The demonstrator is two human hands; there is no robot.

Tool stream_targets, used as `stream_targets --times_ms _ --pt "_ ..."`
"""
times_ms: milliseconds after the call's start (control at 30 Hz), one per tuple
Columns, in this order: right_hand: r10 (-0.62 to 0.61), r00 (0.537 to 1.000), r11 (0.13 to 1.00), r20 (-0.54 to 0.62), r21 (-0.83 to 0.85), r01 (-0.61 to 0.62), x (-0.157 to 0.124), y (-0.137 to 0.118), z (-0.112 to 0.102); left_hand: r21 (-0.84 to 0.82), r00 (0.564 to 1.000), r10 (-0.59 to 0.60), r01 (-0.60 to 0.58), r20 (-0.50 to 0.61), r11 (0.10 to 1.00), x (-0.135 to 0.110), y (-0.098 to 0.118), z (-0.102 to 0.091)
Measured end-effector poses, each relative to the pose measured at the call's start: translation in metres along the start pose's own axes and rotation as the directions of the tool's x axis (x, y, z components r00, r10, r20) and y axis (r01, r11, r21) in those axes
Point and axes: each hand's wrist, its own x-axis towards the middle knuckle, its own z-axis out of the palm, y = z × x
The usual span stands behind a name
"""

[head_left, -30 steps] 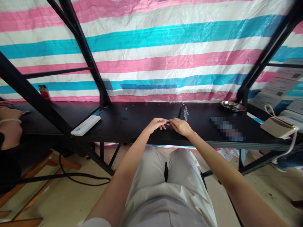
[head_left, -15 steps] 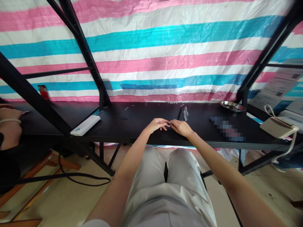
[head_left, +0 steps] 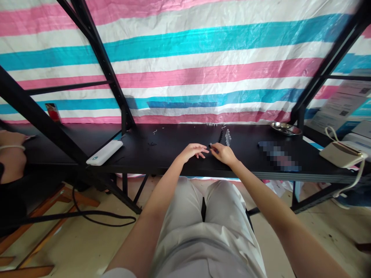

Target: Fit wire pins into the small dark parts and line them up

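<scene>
Over the front of the black table, my right hand (head_left: 224, 153) pinches a small dark piece (head_left: 210, 146) with a pale spot on it; its exact kind is too small to tell. Just to the left is my left hand (head_left: 193, 151), fingers stretched out and apart, with nothing visible in it. Its fingertips stop a little short of the dark piece. Behind my right hand lie a row of small black parts (head_left: 221, 136) and a row of clear, whitish parts (head_left: 228, 137). Farther back runs a short row of tiny white pieces (head_left: 211, 125).
A white box-like device (head_left: 104, 153) lies left, near thin black bits (head_left: 152, 144). To the right are a round metal dish (head_left: 286, 129), a blurred-out flat item (head_left: 278, 156) and a cream bag (head_left: 342, 154). Another person's arm (head_left: 11, 154) rests at far left. Black posts frame the table.
My hands have parted slightly. The small dark piece has moved a little right and up with my right hand, away from my left fingertips.
</scene>
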Motion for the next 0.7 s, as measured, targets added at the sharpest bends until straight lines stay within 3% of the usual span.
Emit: stream_targets --times_ms 133,267,533,700 --pt "0.250 0.965 0.967 -0.081 -0.026 -0.253 0.000 0.008 0.004 -0.031 0.998 -0.009 0.007 -0.063 1.000 0.000 0.000 0.000" --pt "0.417 0.905 0.906 -0.081 -0.044 -0.421 0.001 0.015 0.005 -0.022 0.996 -0.008 0.006 -0.086 1.000 0.000 0.001 0.001" --pt "0.647 0.757 0.762 0.092 -0.070 -0.643 0.007 0.015 0.001 -0.007 0.995 -0.010 0.010 -0.097 1.000 0.000 0.000 0.001" --pt "0.676 0.723 0.736 0.140 -0.094 -0.670 0.010 0.014 -0.002 -0.006 0.994 -0.017 0.016 -0.106 1.000 -0.001 0.003 0.002"
